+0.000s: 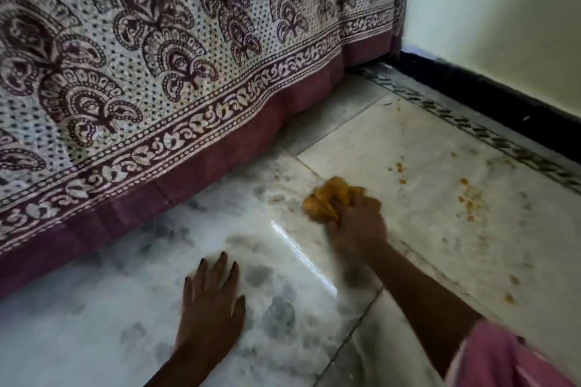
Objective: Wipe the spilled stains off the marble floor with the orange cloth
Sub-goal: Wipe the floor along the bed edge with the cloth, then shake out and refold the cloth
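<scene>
The orange cloth (pixel 327 198) is bunched into a ball and pressed on the white marble floor (pixel 424 229). My right hand (pixel 358 223) is closed around its near side. Orange stains (pixel 468 198) are scattered in small specks on the tile to the right of the cloth, with a few more (pixel 399 168) just beyond it and one (pixel 508 298) nearer to me. My left hand (pixel 210 302) lies flat on the floor with its fingers spread, to the left of and nearer than the cloth, holding nothing.
A patterned cream and maroon bedsheet (pixel 157 88) hangs down to the floor across the left and back. A pale wall (pixel 503 25) with a black skirting strip (pixel 490 94) runs along the right. A pink sleeve (pixel 509 361) shows at the bottom right.
</scene>
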### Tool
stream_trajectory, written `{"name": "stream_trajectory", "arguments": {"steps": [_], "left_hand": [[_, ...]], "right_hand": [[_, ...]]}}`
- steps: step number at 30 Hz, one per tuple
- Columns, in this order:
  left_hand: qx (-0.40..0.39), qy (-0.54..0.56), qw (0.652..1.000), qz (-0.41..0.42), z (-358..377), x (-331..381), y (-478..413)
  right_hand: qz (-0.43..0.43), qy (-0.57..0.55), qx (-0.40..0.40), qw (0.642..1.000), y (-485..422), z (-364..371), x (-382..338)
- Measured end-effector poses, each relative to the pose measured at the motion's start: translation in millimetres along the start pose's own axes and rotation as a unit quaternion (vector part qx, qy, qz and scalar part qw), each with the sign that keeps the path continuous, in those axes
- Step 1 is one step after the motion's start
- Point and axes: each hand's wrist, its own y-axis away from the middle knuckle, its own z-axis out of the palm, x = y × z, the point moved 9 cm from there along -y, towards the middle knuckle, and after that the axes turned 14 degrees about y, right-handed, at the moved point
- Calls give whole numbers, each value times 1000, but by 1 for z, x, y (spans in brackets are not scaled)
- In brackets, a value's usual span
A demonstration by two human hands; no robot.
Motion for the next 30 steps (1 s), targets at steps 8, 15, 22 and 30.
{"name": "stream_trajectory", "arguments": {"steps": [8, 15, 22, 30], "left_hand": [[-4, 245, 968, 54, -45, 45, -9], [-125, 378, 906, 146, -94, 131, -42], [-173, 495, 840, 137, -149, 205, -81], [-115, 537, 818, 175, -223, 283, -136]], "right_hand": [[-284, -71, -128, 947, 76, -14, -69], [-105, -402, -101, 904, 92, -108, 9], [-25, -530, -30, 847, 83, -158, 75], [0, -517, 21, 856, 39, -218, 133]]}}
